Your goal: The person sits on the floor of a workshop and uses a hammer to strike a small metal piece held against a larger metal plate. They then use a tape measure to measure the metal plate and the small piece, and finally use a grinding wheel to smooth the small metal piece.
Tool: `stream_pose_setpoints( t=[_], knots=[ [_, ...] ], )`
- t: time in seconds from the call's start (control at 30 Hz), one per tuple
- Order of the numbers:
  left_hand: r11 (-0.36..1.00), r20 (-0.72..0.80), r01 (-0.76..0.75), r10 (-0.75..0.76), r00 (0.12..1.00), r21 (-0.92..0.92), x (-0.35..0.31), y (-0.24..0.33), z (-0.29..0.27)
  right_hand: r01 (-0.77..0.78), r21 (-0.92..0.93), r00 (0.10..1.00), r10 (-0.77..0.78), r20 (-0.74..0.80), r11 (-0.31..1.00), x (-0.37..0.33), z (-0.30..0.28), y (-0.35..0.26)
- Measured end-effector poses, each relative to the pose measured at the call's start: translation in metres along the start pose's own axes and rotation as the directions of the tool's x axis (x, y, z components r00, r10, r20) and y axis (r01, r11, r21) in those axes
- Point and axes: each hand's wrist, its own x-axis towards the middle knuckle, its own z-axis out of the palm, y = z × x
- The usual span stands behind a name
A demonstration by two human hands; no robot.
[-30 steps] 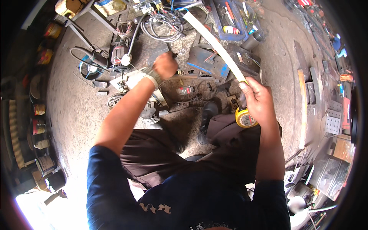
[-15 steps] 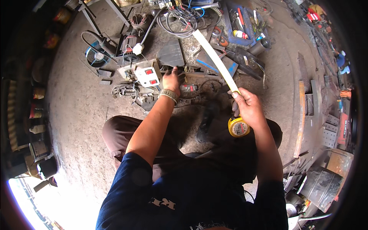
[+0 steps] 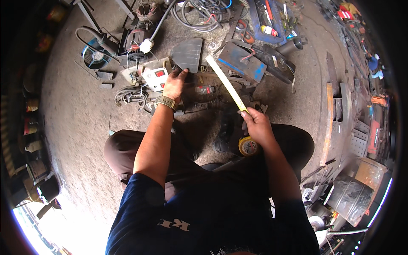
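Observation:
My left hand (image 3: 173, 88), with a watch on its wrist, is at the lower-left edge of a dark flat metal plate (image 3: 187, 55) with lines marked across it. Its fingers are closed at that edge, the far fingers partly hidden. Just left of the hand stands a white switch box (image 3: 154, 78) with red switches. My right hand (image 3: 258, 126) grips a yellow tape measure (image 3: 247, 146), its case hanging below the fingers. The pulled-out blade (image 3: 225, 80) slants up and left, its free end just right of the plate.
Coiled cables (image 3: 197, 17) lie at the far side, beside a blue tray (image 3: 276, 25) of tools. A blue-striped metal piece (image 3: 243, 61) is right of the blade. A motor (image 3: 134, 42) and a cable bundle (image 3: 132, 97) sit left. Metal strips (image 3: 329, 123) lie right.
My right hand has come left and nearer with the tape measure; the blade's end has dropped from the cables to beside the plate. My left hand has closed on the plate's edge.

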Motion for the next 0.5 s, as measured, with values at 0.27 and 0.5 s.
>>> stream_pose_setpoints(
  t=[0.27, 0.5],
  knots=[
    [0.883, -0.131, -0.074, 0.014, 0.991, -0.464, -0.003, -0.01, 0.017, 0.007, -0.046, 1.0, -0.005, 0.031, 0.999, 0.022, 0.01, -0.012],
    [0.975, -0.17, -0.126, 0.095, 0.981, -0.183, 0.004, -0.009, 0.014, -0.032, -0.092, 0.999, 0.035, 0.03, 0.995, 0.037, 0.007, -0.016]
  ],
)
